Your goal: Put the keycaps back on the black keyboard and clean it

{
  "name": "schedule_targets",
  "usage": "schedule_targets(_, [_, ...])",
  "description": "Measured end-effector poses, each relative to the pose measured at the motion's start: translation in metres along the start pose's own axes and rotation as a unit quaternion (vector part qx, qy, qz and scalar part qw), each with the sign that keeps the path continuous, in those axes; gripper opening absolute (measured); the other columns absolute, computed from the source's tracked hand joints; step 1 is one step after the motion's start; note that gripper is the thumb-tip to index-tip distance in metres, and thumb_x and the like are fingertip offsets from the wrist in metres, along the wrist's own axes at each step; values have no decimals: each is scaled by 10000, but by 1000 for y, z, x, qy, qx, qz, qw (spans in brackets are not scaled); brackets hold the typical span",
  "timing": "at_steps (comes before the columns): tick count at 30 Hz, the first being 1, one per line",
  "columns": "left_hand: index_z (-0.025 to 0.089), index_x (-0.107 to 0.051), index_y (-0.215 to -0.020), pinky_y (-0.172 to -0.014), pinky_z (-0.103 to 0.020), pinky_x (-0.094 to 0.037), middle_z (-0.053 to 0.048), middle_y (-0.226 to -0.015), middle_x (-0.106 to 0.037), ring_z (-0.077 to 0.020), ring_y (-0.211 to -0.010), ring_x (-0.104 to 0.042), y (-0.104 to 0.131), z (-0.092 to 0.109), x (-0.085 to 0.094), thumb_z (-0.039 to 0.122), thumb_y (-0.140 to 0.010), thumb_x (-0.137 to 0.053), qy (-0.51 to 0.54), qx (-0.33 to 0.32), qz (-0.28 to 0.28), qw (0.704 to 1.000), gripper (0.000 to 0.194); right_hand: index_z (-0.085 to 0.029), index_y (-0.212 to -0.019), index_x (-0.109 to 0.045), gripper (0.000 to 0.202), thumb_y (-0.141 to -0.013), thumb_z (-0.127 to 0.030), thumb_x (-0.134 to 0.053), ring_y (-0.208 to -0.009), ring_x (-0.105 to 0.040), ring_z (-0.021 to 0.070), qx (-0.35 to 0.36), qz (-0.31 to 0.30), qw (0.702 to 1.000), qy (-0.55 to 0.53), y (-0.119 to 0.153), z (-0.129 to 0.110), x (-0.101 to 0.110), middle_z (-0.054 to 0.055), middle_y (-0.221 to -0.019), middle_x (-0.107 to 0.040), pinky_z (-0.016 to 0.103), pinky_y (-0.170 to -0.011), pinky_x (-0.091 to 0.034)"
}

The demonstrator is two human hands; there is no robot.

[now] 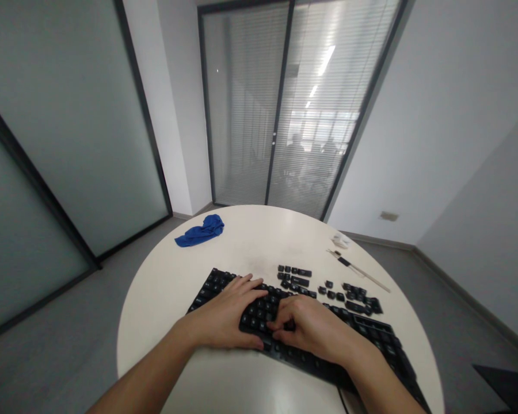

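A black keyboard (255, 315) lies at a slant across the near part of a round white table (259, 241). My left hand (228, 313) rests on its left part, fingers spread over the keys and the thumb at the front edge. My right hand (304, 325) is over the middle of the keyboard, fingers curled and pinched down at the keys; what is between the fingertips, if anything, is too small to make out. Loose black keycaps (300, 282) lie in rows behind the keyboard, with more keycaps (356, 293) to their right.
A crumpled blue cloth (202, 230) lies at the back left of the table. At the right are a thin brush-like tool (358, 268) and a small clear-and-white item (341, 240). A cable (342, 399) runs from the keyboard's front edge.
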State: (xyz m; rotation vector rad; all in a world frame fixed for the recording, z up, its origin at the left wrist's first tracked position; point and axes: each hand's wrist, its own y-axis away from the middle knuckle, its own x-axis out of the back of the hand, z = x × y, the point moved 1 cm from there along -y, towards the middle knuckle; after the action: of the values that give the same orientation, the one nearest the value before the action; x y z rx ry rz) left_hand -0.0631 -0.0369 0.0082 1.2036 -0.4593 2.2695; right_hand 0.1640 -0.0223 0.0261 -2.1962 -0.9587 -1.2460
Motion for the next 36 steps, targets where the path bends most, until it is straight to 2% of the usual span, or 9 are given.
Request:
schedule_targets(8, [236,-407,-1488,-1213,-535,-207,-110,-1616,-265,-364,-1483,-212,0,-1,-3,566,-701,-787,-31,6,9,999,934,-251,-812,-788,182,-774,-122,-665,-823,-690,166,8,-4,999,38,-2,-2,-2,-10,-851,-773,220,-732,-456])
schedule_targets(13, [255,-374,-1500,-1216,-512,-220,-89,-1598,-310,-336,-1468,-254,1,0,-5,557,-763,-736,-45,-5,31,999,875,-271,-897,-787,164,-829,-181,-667,-839,-692,159,19,-10,1000,12,0,0,9,-20,-887,-775,224,-763,-461])
schedule_targets(16, [243,-349,-1512,-1221,-486,-217,-82,-1598,-311,-313,-1466,-260,0,3,-5,559,-821,-675,-59,6,30,998,827,-277,-968,-775,175,-883,-226,-630,-875,-690,180,-50,61,996,48,7,11,27,-6,-934,-770,254,-786,-472])
schedule_targets(19, [224,-379,-1491,-1206,-433,-257,-80,-1551,-393,-270,-1430,-333,-5,9,-3,544,-932,-523,-70,17,40,997,660,-249,-979,-766,195,-915,-238,-582,-914,-689,227,-150,125,970,143,13,28,47,44,-971,-763,307,-810,-483])
schedule_targets(22, [187,-451,-1444,-1156,-432,-327,-111,-1446,-515,-281,-1349,-443,-19,15,2,559,-972,-416,-107,40,44,993,602,-231,-1024,-762,220,-912,-218,-574,-954,-689,258,-205,120,945,227,10,43,60,84,-999,-759,327,-824,-489])
schedule_targets(26, [179,-630,-1247,-993,-491,-452,-153,-1220,-670,-356,-1148,-600,-52,17,14,631,-937,-389,-179,82,1,980,599,-206,-1052,-758,249,-895,-152,-572,-999,-679,265,-195,85,936,279,-9,60,64,107,-1044,-753,339,-870,-480])
schedule_targets(28, [188,-678,-1138,-883,-468,-500,-151,-1120,-712,-359,-1040,-654,-70,11,18,632,-916,-417,-181,127,-17,975,561,-193,-1045,-760,239,-864,-135,-616,-1004,-677,272,-192,75,937,281,-19,68,62,115,-1048,-752,344,-881,-476])
schedule_targets(32, [210,-689,-1058,-824,-376,-497,-113,-1070,-732,-294,-985,-678,-91,-7,14,521,-938,-441,-146,193,67,968,415,-174,-1057,-755,232,-851,-150,-652,-1022,-671,274,-178,69,945,267,-31,80,56,120,-1060,-749,341,-895,-470])
schedule_targets(36, [218,-693,-976,-785,-331,-479,-73,-983,-746,-260,-944,-682,-89,-20,4,439,-943,-460,-122,199,118,965,323,-202,-1090,-744,227,-894,-208,-630,-1058,-654,251,-145,68,955,249,-42,82,50,91,-1097,-742,322,-926,-447])
